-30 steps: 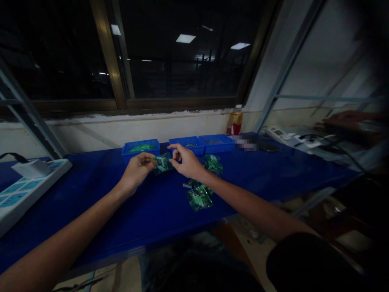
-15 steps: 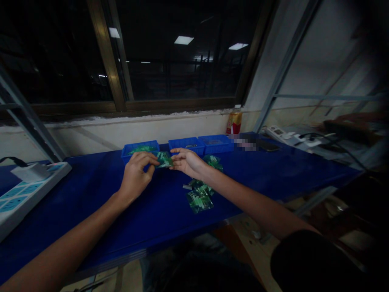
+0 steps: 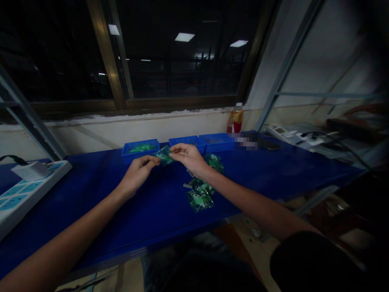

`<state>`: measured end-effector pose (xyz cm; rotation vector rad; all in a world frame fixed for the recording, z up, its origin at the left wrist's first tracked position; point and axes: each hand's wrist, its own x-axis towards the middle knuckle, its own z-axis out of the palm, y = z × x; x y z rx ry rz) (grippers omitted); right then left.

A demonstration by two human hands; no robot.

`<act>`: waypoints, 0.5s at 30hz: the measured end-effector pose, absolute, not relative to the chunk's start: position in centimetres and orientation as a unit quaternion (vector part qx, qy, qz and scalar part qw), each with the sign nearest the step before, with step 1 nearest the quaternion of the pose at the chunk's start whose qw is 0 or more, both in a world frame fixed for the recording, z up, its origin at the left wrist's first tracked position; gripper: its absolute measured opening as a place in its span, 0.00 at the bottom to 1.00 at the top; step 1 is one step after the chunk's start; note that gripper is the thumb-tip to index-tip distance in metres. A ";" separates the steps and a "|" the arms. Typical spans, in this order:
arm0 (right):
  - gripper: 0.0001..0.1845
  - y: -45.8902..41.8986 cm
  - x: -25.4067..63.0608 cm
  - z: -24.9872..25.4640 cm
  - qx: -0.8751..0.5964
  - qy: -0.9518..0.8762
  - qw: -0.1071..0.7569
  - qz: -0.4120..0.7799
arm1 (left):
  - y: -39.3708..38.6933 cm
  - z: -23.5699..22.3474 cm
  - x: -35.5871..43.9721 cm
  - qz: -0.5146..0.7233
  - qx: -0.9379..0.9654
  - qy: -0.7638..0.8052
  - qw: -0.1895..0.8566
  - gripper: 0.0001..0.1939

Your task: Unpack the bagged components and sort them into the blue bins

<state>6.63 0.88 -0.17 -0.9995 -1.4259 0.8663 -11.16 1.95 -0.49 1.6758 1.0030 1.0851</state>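
Note:
A small clear plastic bag [image 3: 164, 155] with green and silvery bits inside is stretched between my two hands, above the blue table. My left hand [image 3: 138, 172] pinches its left edge between thumb and fingers. At the bag's right edge, my right hand [image 3: 190, 159] grips with thumb and fingertips. Several similar green bags [image 3: 199, 198] lie in a loose pile below and right of my right hand. A short metal piece [image 3: 187, 185] rests beside that pile. The bag's exact contents are too small to make out.
Along the wall stand a blue bin [image 3: 126, 152] of green pieces and two more blue bins, one at the right [image 3: 216, 141]. A white power strip [image 3: 62, 168] lies at the left. A red and yellow packet [image 3: 235, 121] and a dark phone [image 3: 270, 144] are at the back right.
My right hand has closed its fingers onto the bag's right edge. My left hand has turned and dropped slightly, and the bag has tilted between them.

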 end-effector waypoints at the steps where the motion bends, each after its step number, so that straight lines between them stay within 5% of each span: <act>1: 0.05 0.7 6.6 -0.1 -0.422 -0.638 0.553 0.330 | 2.0 -0.5 -11.1 0.422 0.636 0.413 0.496 0.14; 5: 0.05 -0.6 6.5 0.1 -0.380 -0.779 0.481 0.134 | 2.3 -0.4 -11.3 0.385 0.507 0.419 0.648 0.25; 9: 0.09 -1.4 6.4 0.2 -0.347 -0.831 0.436 0.010 | 2.4 -0.3 -11.4 0.402 0.500 0.405 0.652 0.14; 12: 0.09 -1.0 6.5 0.1 -0.384 -0.805 0.452 -0.010 | 2.1 -0.2 -11.4 0.419 0.534 0.386 0.625 0.10; 15: 0.10 0.0 6.8 0.1 -0.438 -0.735 0.509 0.091 | 2.0 -0.1 -11.3 0.472 0.555 0.388 0.564 0.12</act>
